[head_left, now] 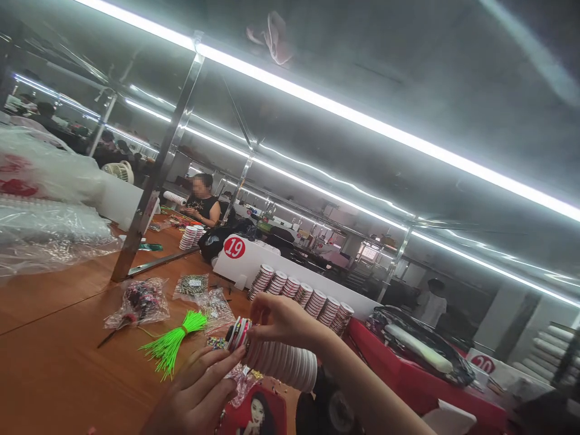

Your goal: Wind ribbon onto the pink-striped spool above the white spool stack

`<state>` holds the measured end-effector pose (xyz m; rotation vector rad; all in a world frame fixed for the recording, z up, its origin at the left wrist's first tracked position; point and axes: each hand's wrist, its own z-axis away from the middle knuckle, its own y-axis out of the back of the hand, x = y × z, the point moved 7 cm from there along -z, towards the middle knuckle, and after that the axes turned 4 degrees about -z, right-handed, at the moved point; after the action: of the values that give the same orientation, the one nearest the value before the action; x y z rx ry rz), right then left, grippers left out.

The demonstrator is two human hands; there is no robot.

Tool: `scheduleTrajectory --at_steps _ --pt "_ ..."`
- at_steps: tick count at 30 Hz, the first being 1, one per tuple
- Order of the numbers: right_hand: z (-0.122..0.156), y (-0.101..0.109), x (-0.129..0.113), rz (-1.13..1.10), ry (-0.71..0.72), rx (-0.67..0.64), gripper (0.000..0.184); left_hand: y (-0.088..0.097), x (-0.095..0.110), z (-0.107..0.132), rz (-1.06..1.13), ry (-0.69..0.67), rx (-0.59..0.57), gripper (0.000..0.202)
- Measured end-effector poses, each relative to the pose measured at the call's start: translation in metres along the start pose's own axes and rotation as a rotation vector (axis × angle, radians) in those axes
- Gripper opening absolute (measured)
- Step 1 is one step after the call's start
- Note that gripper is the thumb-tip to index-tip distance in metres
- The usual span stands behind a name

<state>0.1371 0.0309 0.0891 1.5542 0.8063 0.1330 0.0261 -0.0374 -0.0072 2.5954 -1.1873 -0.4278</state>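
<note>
The white ribbed roll [290,364], a stack of rounded rings forming a long cylinder, lay tilted above the near edge of the table, its left end between the two hands; that end carried coloured bands [238,334] in black, white, yellow and pink; the right hand [283,320] came in from the lower right on a bare, outstretched forearm, wrist arched over the roll, finger and thumb bent down to the bands, though whether they pinched one could not be told; the left hand [199,386] rose from below, back upward, its long fingers stretched side by side against the near side of the banded end, its thumb hidden, so its grip could not be told either; just beyond lay small mixed beads [216,343], and left of them a fanned bundle of thin, bright green strings [174,341], bound at the middle; crinkled clear plastic bags [193,285] rested on the smooth orange-brown table [58,320]; behind stood a row of ridged spools [301,293] before a flat white board [290,266]; a shiny metal post [158,163] leaned across the view, and a person [206,205] sat farther back.
</note>
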Motion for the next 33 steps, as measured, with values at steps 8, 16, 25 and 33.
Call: scheduleTrajectory --at_steps 8,16,25,33 --pt "-0.002 -0.002 0.004 -0.018 -0.002 -0.012 0.021 -0.001 0.000 -0.001 -0.018 -0.005 -0.019 0.015" --pt "-0.001 -0.001 0.003 -0.040 -0.005 -0.004 0.020 -0.002 -0.001 0.000 -0.011 -0.026 -0.013 0.015" --pt "-0.003 -0.004 0.008 -0.093 -0.009 -0.018 0.021 0.006 0.002 -0.007 -0.024 -0.033 0.071 0.014" --pt "-0.004 -0.007 0.014 -0.205 -0.022 -0.035 0.018 0.006 0.001 -0.007 -0.015 -0.025 0.041 0.016"
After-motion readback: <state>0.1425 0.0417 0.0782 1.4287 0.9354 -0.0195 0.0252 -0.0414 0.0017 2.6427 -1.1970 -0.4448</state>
